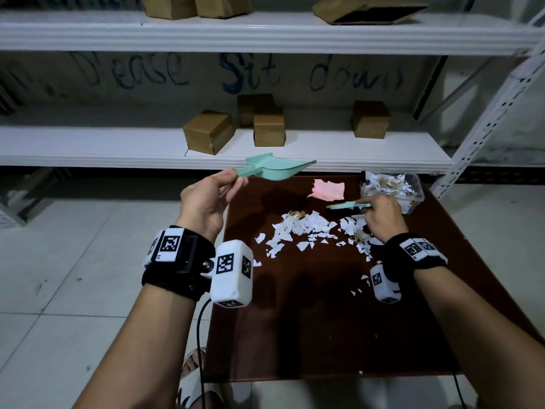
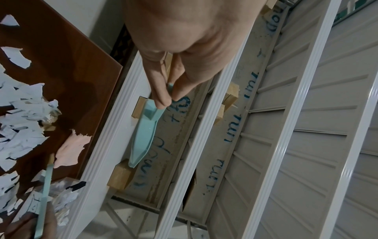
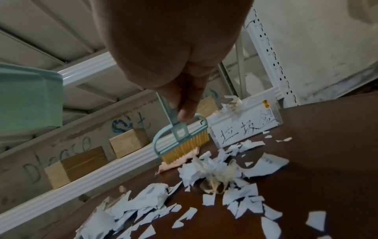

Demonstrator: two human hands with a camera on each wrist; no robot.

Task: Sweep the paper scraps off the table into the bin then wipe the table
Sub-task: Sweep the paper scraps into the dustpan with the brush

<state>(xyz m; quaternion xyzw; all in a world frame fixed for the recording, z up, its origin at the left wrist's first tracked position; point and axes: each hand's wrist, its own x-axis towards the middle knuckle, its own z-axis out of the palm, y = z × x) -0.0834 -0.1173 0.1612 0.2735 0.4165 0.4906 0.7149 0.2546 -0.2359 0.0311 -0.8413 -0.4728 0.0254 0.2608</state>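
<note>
The left hand (image 1: 206, 199) pinches the handle of a mint dustpan (image 1: 277, 170) between thumb and fingers, holding it in the air past the table's (image 1: 339, 320) far-left corner. The right hand (image 1: 380, 215) grips a small mint brush (image 3: 181, 139) by its handle, its yellow bristles above the table near a pink cloth (image 1: 327, 189). White paper scraps (image 1: 298, 231) lie scattered across the middle of the dark wooden table, under and left of the right hand. A clear bin (image 1: 392, 191) holding scraps stands at the far-right corner, just right of the cloth.
</note>
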